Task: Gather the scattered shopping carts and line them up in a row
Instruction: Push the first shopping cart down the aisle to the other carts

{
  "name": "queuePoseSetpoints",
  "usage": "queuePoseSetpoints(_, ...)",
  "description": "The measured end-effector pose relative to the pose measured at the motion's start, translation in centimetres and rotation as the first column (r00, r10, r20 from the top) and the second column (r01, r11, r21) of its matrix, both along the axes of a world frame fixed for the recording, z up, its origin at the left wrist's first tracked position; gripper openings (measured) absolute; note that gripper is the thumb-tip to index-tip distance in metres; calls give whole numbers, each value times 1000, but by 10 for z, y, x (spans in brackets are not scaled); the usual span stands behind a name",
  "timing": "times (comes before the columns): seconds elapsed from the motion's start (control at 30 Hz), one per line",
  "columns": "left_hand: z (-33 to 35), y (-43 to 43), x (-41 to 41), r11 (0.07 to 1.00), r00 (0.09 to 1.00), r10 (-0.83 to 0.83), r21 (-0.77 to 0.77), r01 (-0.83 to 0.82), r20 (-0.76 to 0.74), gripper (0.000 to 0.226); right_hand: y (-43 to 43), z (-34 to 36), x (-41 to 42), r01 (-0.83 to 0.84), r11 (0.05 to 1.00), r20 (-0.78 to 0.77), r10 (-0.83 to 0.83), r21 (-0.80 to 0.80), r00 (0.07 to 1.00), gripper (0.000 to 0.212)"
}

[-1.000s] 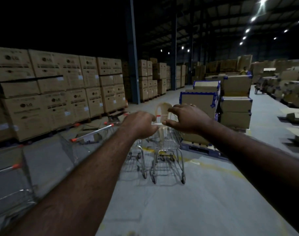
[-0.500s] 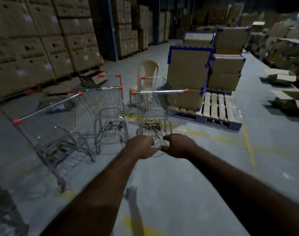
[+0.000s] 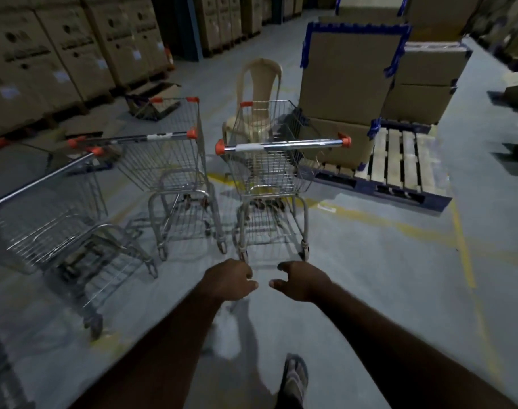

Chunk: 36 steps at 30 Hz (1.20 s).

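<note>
Both hands withdrawn from cart handle (image 3: pixel 281 146). Left hand (image 3: pixel 228 280), right hand (image 3: pixel 302 280): grip loosely curled, empty. Released cart (image 3: pixel 269 178) stands just beside middle cart (image 3: pixel 175 166); left cart (image 3: pixel 45 219) angled, row likely unfinished.

Dim warehouse: grey concrete floor (image 3: pixel 384 290), yellow lines, stacked cartons (image 3: pixel 54 54) left, beige plastic chair (image 3: pixel 259 84), wooden pallet (image 3: pixel 399 163).
</note>
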State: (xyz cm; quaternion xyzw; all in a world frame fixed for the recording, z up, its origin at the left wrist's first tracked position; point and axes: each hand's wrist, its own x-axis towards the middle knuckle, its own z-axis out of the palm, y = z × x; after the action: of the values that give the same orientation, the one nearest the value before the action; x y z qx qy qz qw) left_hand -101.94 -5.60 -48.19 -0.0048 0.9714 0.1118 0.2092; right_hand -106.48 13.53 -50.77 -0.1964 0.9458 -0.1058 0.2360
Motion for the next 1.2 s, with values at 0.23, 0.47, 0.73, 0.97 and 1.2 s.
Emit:
queuePoseSetpoints(0.23,17,-25,-137,995,994,103,14,-103,-46,26,1,18,-146,-41,998,-114,35,-50,993,71)
queuePoseSetpoints(0.47,31,-36,-254,985,954,127,145,-91,-271,36,-20,39,-261,-15,988,-289,-30,-154,957,61)
queuePoseSetpoints(0.73,28,-61,-400,998,786,-56,-19,56,-616,43,-61,47,-384,0,979,-644,-133,-202,754,37)
queuePoseSetpoints(0.97,0,-79,-442,974,836,-222,-84,209,-502,54,-77,34,-432,119,992,-481,-81,50,873,66)
queuePoseSetpoints(1.2,-6,-70,-449,973,811,-228,-141,180,-538,53,-80,36,-446,199,976,-419,-144,89,896,79)
